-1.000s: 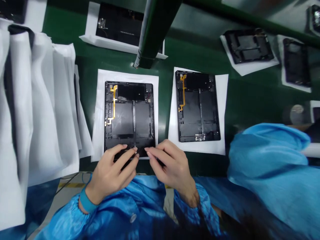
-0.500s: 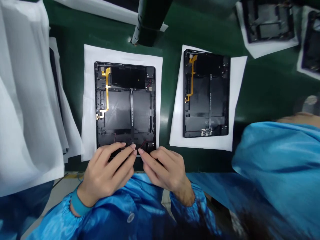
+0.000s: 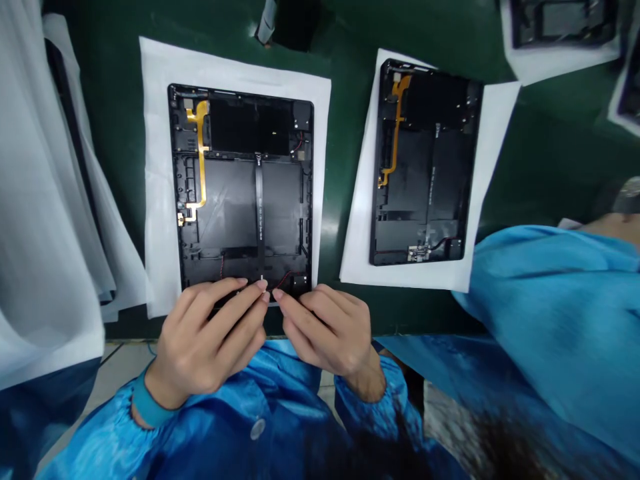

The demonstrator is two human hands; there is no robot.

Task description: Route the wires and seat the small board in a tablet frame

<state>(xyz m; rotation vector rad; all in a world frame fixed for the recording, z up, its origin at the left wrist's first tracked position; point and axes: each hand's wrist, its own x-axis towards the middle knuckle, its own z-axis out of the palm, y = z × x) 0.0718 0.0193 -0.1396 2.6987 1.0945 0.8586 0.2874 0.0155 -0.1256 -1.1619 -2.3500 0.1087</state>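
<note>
A black tablet housing (image 3: 230, 200) lies flat on white sheet with its inside facing up. Along its left side runs an orange ribbon cable (image 3: 203, 160), and a black flat cable (image 3: 259, 207) goes down its middle. My left hand (image 3: 213, 333) bends over the near edge of the housing, its fingertips together at the lower end of the flat cable. My right hand (image 3: 330, 327) pinches thumb and forefinger at the same edge, beside a thin red wire (image 3: 287, 277). Whatever is between the fingertips is too small or hidden to make out.
A second black housing (image 3: 405, 230) rests on white sheets (image 3: 357, 220) to the right. Further housings (image 3: 565, 23) lie at the far right. White sheeting (image 3: 45, 233) hangs at the left. Close on the right is a co-worker's blue sleeve (image 3: 555, 287). A dark post (image 3: 295, 23) stands behind.
The camera view has shifted, so the housings appear higher and larger. Both hands stay at the near edge of the left housing, with hardly any change in finger pose.
</note>
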